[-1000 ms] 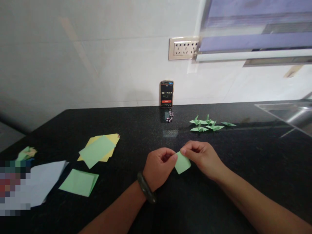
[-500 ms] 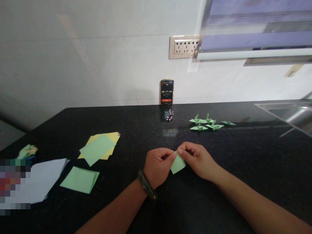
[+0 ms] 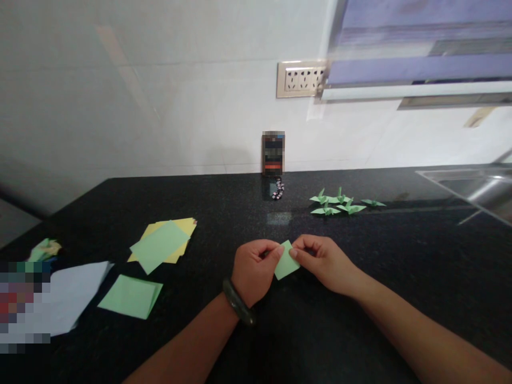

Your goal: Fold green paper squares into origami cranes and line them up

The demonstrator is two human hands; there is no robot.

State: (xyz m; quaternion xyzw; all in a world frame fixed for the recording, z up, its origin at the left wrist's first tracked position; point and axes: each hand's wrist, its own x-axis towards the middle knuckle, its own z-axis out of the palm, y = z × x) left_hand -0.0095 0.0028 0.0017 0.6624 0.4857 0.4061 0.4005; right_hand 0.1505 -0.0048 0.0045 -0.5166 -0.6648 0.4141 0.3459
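A small green square of folded paper (image 3: pixel 287 262) is held up just above the dark counter, one corner pointing away from me. My left hand (image 3: pixel 258 269), with a dark bangle at the wrist, pinches its left edge between thumb and curled fingers. On the opposite edge, my right hand (image 3: pixel 323 262) has the same kind of pinch. Both thumbs lie on the near face; the fingers behind the paper are hidden. Beyond my right hand stand several folded green paper cranes (image 3: pixel 338 204) in a loose group.
Green and yellow paper sheets (image 3: pixel 160 245) lie at the left, with a folded green sheet (image 3: pixel 130 297) nearer me. White paper (image 3: pixel 76 298) and a crumpled green piece (image 3: pixel 43 249) are farther left. A phone (image 3: pixel 273 154) leans on the wall. A metal sink (image 3: pixel 476 186) is at the right.
My hands have drawn slightly apart at the top, the left one shifting a little left. The paper's upper corner now shows between them, and it sits slightly higher.
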